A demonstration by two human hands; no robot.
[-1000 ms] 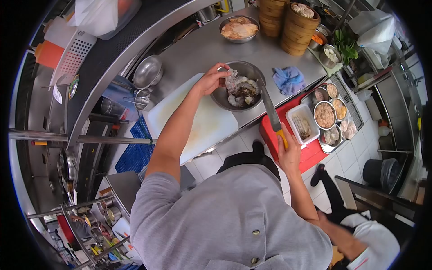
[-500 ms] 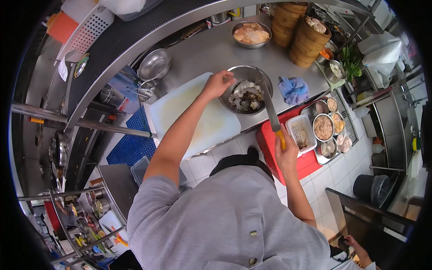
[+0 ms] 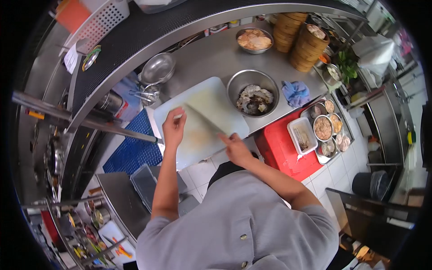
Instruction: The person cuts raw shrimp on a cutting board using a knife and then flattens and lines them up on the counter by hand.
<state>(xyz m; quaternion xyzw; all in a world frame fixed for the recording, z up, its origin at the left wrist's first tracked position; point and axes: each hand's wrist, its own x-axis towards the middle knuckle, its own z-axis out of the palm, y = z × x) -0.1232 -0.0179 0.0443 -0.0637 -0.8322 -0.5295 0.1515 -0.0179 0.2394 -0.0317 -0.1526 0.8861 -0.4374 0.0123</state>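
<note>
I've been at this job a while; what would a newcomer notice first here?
Probably the bright red box right of the person, below the counter edge. Next, the motion-blurred knife in the right hand, over the white cutting board. Then the blue cloth, crumpled right of the steel bowl of shrimp.

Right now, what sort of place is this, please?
Probably a restaurant kitchen: stacked bamboo steamers, a white cutting board and a metal bowl of what looks like raw shrimp share a steel counter.
</note>
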